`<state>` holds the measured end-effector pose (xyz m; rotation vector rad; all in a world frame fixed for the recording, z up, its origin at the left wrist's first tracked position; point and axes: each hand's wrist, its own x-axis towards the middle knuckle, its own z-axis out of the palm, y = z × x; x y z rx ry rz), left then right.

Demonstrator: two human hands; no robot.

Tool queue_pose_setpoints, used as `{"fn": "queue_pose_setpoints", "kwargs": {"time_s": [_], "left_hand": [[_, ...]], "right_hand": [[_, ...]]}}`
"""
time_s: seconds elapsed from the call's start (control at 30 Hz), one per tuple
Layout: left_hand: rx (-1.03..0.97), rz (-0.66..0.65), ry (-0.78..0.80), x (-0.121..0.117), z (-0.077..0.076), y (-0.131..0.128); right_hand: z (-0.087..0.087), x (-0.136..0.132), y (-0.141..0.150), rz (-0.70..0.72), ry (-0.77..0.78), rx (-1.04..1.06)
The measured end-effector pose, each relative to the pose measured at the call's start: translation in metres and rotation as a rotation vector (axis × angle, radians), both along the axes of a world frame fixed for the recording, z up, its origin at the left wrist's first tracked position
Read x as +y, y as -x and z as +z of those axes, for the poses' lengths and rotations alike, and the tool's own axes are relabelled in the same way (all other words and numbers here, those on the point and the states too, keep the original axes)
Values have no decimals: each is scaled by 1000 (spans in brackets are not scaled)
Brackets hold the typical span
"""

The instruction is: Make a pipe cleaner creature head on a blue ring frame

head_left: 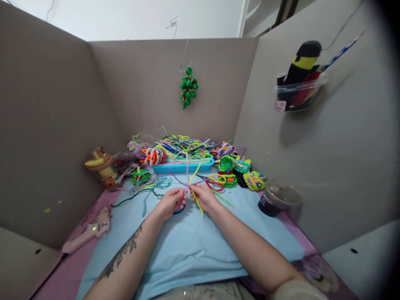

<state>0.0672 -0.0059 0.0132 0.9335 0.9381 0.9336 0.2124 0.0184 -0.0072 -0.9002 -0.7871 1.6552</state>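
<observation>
My left hand (171,201) and my right hand (204,197) meet over the light blue cloth (193,241). Both are closed in a pinch at the crossing of several fuzzy pipe cleaners. A yellow pipe cleaner (199,206) runs past my right fingers, with one end up and one down. Purple pipe cleaner (177,179) ends spread to the sides, and a pink pipe cleaner (188,170) points away from me. The crossing itself is partly hidden by my fingertips. A dark blue ring-shaped thing (179,211) lies beneath my left hand.
Behind stands a blue tray (168,168) heaped with pipe cleaners. Scissors (215,183) and finished woven pieces (253,181) lie right. A glue gun (93,229) with a green light rests left. Cups stand at left (104,168) and right (271,200). Grey panels surround three sides.
</observation>
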Motion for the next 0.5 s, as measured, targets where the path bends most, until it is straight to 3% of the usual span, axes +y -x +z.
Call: {"fn": "queue_pose_setpoints", "kwargs": {"time_s": [0.5], "left_hand": [[75, -64, -35, 1, -1, 3]], "right_hand": [[5, -1, -3, 93, 54, 25]]}}
